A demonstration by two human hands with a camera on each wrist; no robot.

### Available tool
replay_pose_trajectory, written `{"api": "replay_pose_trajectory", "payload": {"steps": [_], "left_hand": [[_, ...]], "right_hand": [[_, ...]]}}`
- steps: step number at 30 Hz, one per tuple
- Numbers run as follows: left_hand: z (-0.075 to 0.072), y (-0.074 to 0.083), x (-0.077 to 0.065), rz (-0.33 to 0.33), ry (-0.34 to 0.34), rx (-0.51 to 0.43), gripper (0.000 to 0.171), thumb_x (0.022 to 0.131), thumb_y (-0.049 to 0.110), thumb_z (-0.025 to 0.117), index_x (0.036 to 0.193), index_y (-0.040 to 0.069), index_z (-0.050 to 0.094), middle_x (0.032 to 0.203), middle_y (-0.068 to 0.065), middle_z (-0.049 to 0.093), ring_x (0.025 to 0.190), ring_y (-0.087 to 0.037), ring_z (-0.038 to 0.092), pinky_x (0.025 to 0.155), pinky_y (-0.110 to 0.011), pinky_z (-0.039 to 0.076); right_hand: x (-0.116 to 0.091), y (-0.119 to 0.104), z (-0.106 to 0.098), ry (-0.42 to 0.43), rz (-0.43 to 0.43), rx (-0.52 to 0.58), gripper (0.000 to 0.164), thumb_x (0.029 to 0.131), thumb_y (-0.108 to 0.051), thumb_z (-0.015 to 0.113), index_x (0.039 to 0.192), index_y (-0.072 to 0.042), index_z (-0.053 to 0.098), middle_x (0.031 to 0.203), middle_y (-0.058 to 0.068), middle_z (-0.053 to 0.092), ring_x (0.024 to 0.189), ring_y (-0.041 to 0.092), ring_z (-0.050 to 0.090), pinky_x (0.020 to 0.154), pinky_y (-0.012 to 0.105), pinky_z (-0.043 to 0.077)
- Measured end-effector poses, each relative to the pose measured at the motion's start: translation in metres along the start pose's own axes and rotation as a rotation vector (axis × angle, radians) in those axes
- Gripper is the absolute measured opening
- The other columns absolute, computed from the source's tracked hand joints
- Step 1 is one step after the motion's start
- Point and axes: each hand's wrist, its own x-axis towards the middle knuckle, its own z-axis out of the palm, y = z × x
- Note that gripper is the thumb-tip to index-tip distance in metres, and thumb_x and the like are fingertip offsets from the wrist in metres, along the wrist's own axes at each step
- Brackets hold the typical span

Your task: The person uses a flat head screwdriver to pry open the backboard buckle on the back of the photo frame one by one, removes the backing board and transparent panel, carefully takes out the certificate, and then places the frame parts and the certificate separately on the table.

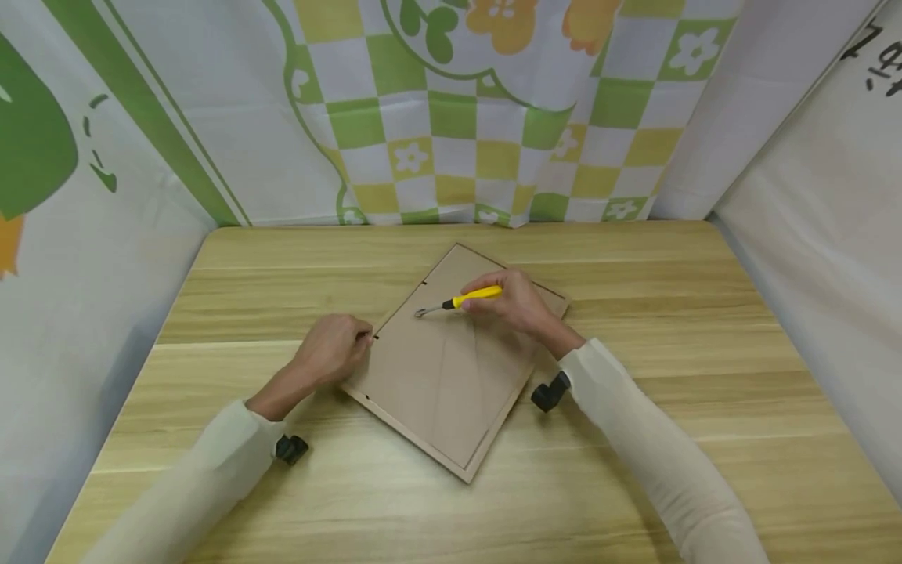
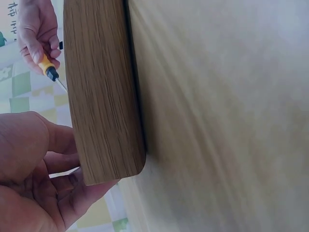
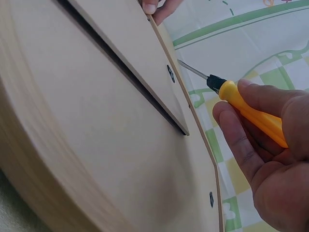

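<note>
The picture frame lies back side up at the middle of the tabletop, turned at an angle to the tabletop's edges, with one corner toward the wearer. Its brown backing board is fitted inside a light wooden rim. Small black tabs are spaced along the board's edges.

The left hand is positioned at the left side of the frame. Its fingers are curled and grip the edge, next to one of the black tabs. The left wrist view shows the thumb and fingers against the side of the frame.

The right hand is positioned above the backing board, with thumb and fingers clamped on a screwdriver. The screwdriver has a yellow handle, a black collar and a slim metal shaft. The shaft points toward the left side of the frame. Contact between its tip and the board cannot be confirmed. The two hands are well apart.

In the right wrist view, a flat strip extends across the back of the frame. Two dark fittings are visible: one on the strip, one near the rim.

A checked cloth hangs behind the tabletop.
</note>
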Motion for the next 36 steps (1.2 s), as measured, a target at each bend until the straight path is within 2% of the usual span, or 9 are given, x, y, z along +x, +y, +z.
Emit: {"api": "replay_pose_trajectory", "payload": {"steps": [3,5,8,11,13,21,26,33,36], "left_hand": [[0.001,0.001,-0.004,-0.011,-0.006,-0.007,0.015,0.083,0.006,0.059,0.069,0.010,0.064,0.062,0.000,0.060,0.053,-0.010,0.043,0.048,-0.023,0.033],[0.002,0.003,-0.006,-0.030,-0.008,-0.014,0.010,0.083,0.007,0.059,0.079,0.006,0.069,0.071,-0.005,0.067,0.058,-0.012,0.051,0.050,-0.026,0.041],[0.002,0.005,-0.010,-0.057,-0.012,-0.036,0.020,0.083,0.007,0.059,0.100,0.000,0.069,0.089,-0.014,0.071,0.070,-0.019,0.063,0.059,-0.033,0.051],[0.002,0.008,-0.013,-0.081,-0.022,-0.046,0.030,0.083,0.008,0.060,0.111,-0.002,0.065,0.095,-0.017,0.069,0.075,-0.022,0.064,0.063,-0.034,0.053],[0.002,0.010,-0.016,-0.096,-0.028,-0.058,0.033,0.083,0.008,0.060,0.114,-0.003,0.063,0.094,-0.017,0.069,0.071,-0.020,0.062,0.060,-0.032,0.052],[0.003,0.019,-0.025,-0.144,-0.042,-0.130,0.037,0.082,0.006,0.059,0.118,-0.001,0.061,0.091,-0.015,0.067,0.070,-0.017,0.059,0.059,-0.030,0.050],[0.004,0.024,-0.029,-0.200,-0.052,-0.168,0.039,0.083,0.005,0.059,0.121,-0.003,0.058,0.095,-0.017,0.067,0.067,-0.016,0.055,0.056,-0.025,0.046],[0.007,0.030,-0.033,-0.261,-0.016,-0.212,0.037,0.082,0.003,0.056,0.117,-0.006,0.059,0.093,-0.018,0.067,0.062,-0.015,0.050,0.050,-0.023,0.040],[0.008,0.034,-0.035,-0.281,-0.004,-0.217,0.035,0.081,0.001,0.054,0.114,-0.007,0.061,0.092,-0.018,0.067,0.065,-0.016,0.051,0.052,-0.024,0.042]], "right_hand": [[0.001,0.000,0.000,0.003,-0.004,-0.007,0.022,0.077,-0.024,0.075,0.097,-0.015,0.073,0.099,0.002,0.071,0.090,0.015,0.055,0.072,0.023,0.044],[0.001,0.001,0.001,0.003,-0.003,-0.009,0.022,0.077,-0.023,0.075,0.097,-0.016,0.073,0.101,0.002,0.070,0.092,0.015,0.055,0.073,0.023,0.044],[0.001,0.001,0.001,0.002,0.005,0.002,0.021,0.077,-0.022,0.075,0.097,-0.015,0.073,0.105,0.003,0.069,0.094,0.016,0.055,0.073,0.024,0.044],[0.001,0.000,0.001,-0.001,0.009,0.017,0.021,0.076,-0.021,0.075,0.097,-0.015,0.073,0.105,0.004,0.069,0.093,0.016,0.055,0.071,0.023,0.045],[0.001,0.000,0.001,-0.003,0.009,0.019,0.021,0.076,-0.021,0.075,0.097,-0.015,0.073,0.103,0.004,0.070,0.091,0.016,0.055,0.069,0.023,0.045],[0.000,0.000,0.003,0.008,-0.001,0.006,0.019,0.076,-0.021,0.075,0.094,-0.016,0.074,0.102,0.002,0.071,0.097,0.018,0.057,0.076,0.025,0.046],[-0.001,0.001,0.003,-0.001,-0.029,0.030,0.021,0.077,-0.020,0.075,0.096,-0.014,0.073,0.097,0.005,0.072,0.090,0.018,0.061,0.072,0.023,0.049],[-0.002,0.000,0.004,-0.013,-0.023,0.042,0.022,0.078,-0.020,0.074,0.098,-0.013,0.073,0.096,0.006,0.072,0.084,0.012,0.061,0.068,0.020,0.050],[-0.002,0.000,0.005,-0.018,-0.025,0.055,0.022,0.077,-0.019,0.074,0.098,-0.012,0.073,0.096,0.006,0.072,0.084,0.012,0.061,0.068,0.020,0.050]]}}
